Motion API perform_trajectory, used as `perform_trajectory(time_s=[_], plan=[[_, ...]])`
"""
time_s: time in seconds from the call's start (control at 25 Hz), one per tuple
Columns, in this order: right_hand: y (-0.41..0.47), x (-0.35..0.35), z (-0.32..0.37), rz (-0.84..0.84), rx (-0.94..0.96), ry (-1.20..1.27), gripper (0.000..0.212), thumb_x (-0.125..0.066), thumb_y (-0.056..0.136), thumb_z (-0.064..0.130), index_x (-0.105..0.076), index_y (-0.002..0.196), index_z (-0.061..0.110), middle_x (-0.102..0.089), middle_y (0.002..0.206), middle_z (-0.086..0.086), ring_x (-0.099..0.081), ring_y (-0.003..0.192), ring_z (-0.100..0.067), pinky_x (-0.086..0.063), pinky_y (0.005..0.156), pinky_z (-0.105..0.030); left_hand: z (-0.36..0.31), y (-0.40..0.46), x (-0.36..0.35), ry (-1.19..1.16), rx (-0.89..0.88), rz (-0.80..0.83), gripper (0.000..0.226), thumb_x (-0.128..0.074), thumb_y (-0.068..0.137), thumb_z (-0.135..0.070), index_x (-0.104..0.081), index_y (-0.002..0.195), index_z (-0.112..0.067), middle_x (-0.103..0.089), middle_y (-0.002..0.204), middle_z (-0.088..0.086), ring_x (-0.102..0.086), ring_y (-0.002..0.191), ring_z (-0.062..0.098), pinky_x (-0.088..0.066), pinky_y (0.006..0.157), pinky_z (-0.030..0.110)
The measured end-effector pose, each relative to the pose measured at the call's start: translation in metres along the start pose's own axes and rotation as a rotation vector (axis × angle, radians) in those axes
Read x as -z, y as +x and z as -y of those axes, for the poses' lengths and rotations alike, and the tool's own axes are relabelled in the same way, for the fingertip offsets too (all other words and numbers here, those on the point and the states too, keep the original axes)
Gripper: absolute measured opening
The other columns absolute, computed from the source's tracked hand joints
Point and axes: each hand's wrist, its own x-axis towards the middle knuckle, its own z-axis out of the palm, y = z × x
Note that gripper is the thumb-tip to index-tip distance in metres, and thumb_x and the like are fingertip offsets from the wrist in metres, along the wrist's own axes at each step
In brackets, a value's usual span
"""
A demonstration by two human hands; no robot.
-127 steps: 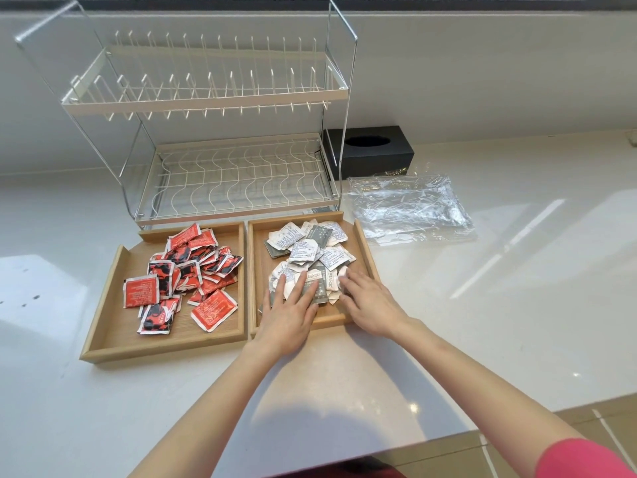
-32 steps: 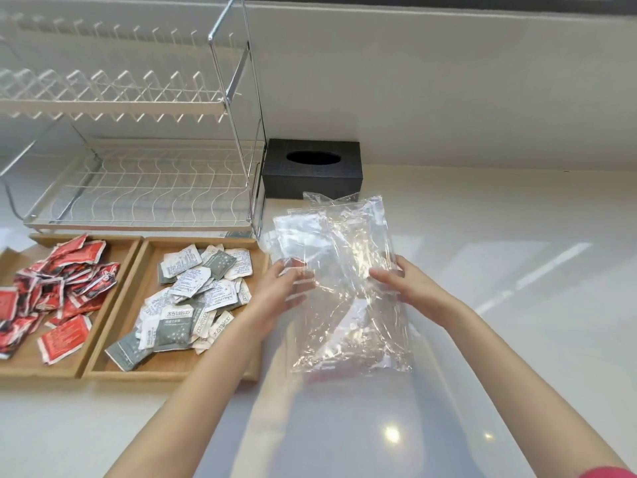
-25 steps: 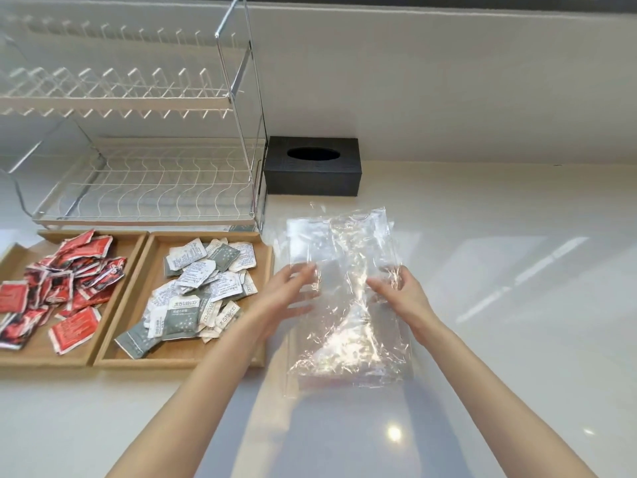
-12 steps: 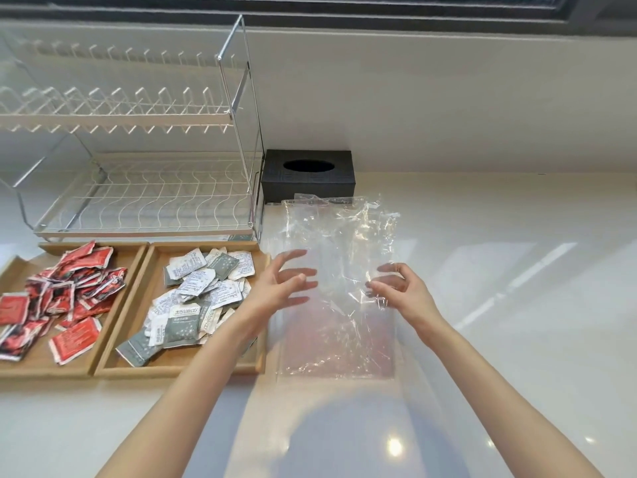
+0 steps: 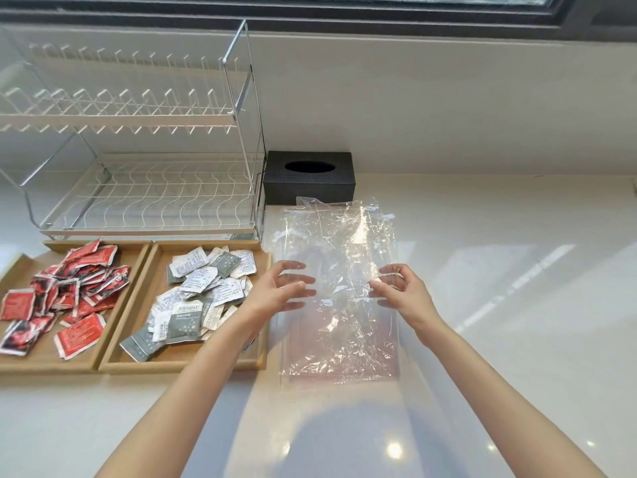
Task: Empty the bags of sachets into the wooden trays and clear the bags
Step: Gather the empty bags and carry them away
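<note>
Both our left hand (image 5: 275,293) and right hand (image 5: 401,293) hover spread, holding nothing, over the crinkled clear plastic bags (image 5: 339,288) between them. Risk: slick film slides apart on pickup, or our left wrist clips the pale wooden tray (image 5: 179,363) beside it.

Dish rack (image 5: 138,188): we lose its left part past the left edge of the frame, on both tiers.
Left tray (image 5: 44,365): its left end is cut off by the frame edge, and so are some red sachets (image 5: 65,294) there.
Right tray (image 5: 172,363): our left forearm covers its near right corner and the sachets lying there.
Grey and white sachets (image 5: 200,294): the print is too small for us to read.
Clear bags (image 5: 339,288): we cannot count the layers; the far ends of our left hand (image 5: 279,294) fingers show only through the film.
Right hand (image 5: 403,291): whether its fingertips pinch the film, we cannot tell.
Tissue box (image 5: 308,177): the bags' far edge covers its near bottom edge.
Window frame (image 5: 310,8): cut off by the top edge.
</note>
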Motion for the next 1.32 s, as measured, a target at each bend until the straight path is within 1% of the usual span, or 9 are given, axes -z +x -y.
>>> perform_trajectory(time_s=[0.4,0.52,0.6,0.72,0.8,0.92,1.04,1.16,1.32], plan=[[-0.007,-0.007,0.013,0.086,0.007,-0.017,0.024,-0.062,0.084,0.009,-0.048,0.104,0.01,-0.062,0.087,-0.002,-0.064,0.055,0.003,-0.048,0.051,-0.01,0.001,-0.028,-0.001,-0.163,0.01,-0.193,0.035,-0.056,0.086,-0.004,-0.042,0.117,-0.011,-0.063,0.095,-0.001,-0.064,0.08,0.012,-0.056,0.063,0.018],[-0.012,-0.017,0.017,0.11,0.016,-0.016,0.025,-0.062,0.084,0.01,-0.048,0.104,0.011,-0.063,0.087,-0.004,-0.064,0.056,0.003,-0.049,0.052,-0.01,0.005,-0.042,0.005,-0.197,0.024,-0.253,0.041,-0.055,0.085,-0.003,-0.041,0.123,-0.007,-0.06,0.106,0.004,-0.06,0.083,0.011,-0.055,0.061,0.013],[-0.017,-0.028,0.019,0.132,0.03,-0.019,0.024,-0.063,0.084,0.01,-0.049,0.104,0.011,-0.064,0.086,-0.003,-0.064,0.056,0.004,-0.049,0.052,-0.011,0.01,-0.054,0.015,-0.162,0.022,-0.291,0.044,-0.057,0.085,-0.007,-0.042,0.126,-0.007,-0.059,0.114,0.006,-0.062,0.082,0.008,-0.055,0.066,0.016],[-0.027,-0.053,0.021,0.181,0.052,-0.043,0.024,-0.062,0.084,0.01,-0.049,0.104,0.011,-0.063,0.084,0.0,-0.064,0.056,0.004,-0.05,0.053,-0.01,0.02,-0.078,0.032,-0.128,0.002,-0.349,0.032,-0.057,0.086,-0.01,-0.051,0.117,-0.014,-0.062,0.11,0.005,-0.063,0.083,0.009,-0.051,0.08,0.025],[-0.037,-0.071,0.02,0.212,0.072,-0.06,0.023,-0.061,0.085,0.01,-0.049,0.104,0.011,-0.063,0.084,0.0,-0.064,0.056,0.004,-0.05,0.054,-0.01,0.026,-0.097,0.042,-0.134,-0.011,-0.394,0.023,-0.057,0.086,-0.009,-0.054,0.107,-0.018,-0.065,0.103,0.002,-0.063,0.081,0.009,-0.053,0.074,0.021],[-0.058,-0.099,0.019,0.258,0.077,-0.07,0.023,-0.061,0.085,0.009,-0.05,0.105,0.01,-0.062,0.084,-0.001,-0.065,0.057,0.003,-0.05,0.055,-0.011,0.038,-0.13,0.058,-0.159,-0.022,-0.479,0.023,-0.055,0.087,-0.007,-0.052,0.109,-0.015,-0.064,0.091,-0.006,-0.062,0.075,0.002,-0.048,0.057,0.009],[-0.084,-0.122,0.014,0.306,0.074,-0.085,0.024,-0.061,0.085,0.01,-0.05,0.105,0.01,-0.062,0.086,-0.003,-0.066,0.062,-0.002,-0.05,0.055,-0.011,0.05,-0.167,0.069,-0.186,-0.019,-0.537,0.027,-0.054,0.088,-0.007,-0.048,0.113,-0.013,-0.062,0.096,-0.004,-0.061,0.086,0.011,-0.054,0.065,0.017],[-0.11,-0.144,0.008,0.357,0.071,-0.105,0.025,-0.061,0.085,0.011,-0.049,0.107,0.01,-0.063,0.09,-0.005,-0.065,0.071,-0.011,-0.05,0.055,-0.012,0.064,-0.205,0.076,-0.221,-0.031,-0.576,0.025,-0.052,0.088,-0.006,-0.047,0.112,-0.011,-0.062,0.096,-0.002,-0.062,0.081,0.011,-0.056,0.066,0.019],[-0.148,-0.175,-0.002,0.46,0.098,-0.136,0.022,-0.061,0.085,0.014,-0.049,0.102,0.017,-0.065,0.091,-0.003,-0.067,0.064,-0.001,-0.051,0.059,-0.017,0.087,-0.258,0.087,-0.221,-0.023,-0.654,0.02,-0.052,0.089,-0.006,-0.051,0.108,-0.011,-0.063,0.095,0.001,-0.063,0.077,0.011,-0.056,0.062,0.017]])
